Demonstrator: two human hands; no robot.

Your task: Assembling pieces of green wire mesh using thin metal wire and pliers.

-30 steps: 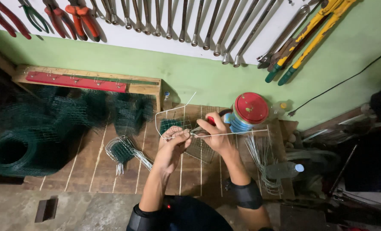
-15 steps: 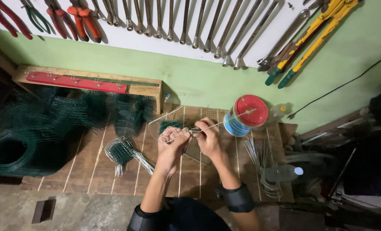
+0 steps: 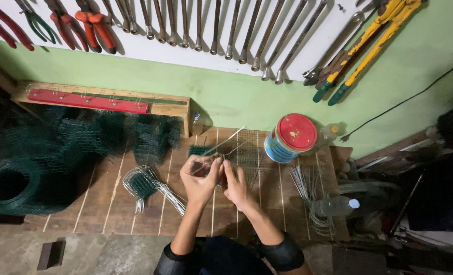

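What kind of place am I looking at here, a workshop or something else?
Most likely a small hand-tool workshop. Spanners, pliers and yellow bolt cutters hang on the wall, rolls of green wire mesh sit on a wooden bench, and both hands work thin wire.

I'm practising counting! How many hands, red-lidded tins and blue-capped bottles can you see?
Hands: 2, the left hand and the right hand, both pinching thin wire
Tin with red lid: 1
Blue-capped bottle: 1
Total: 4
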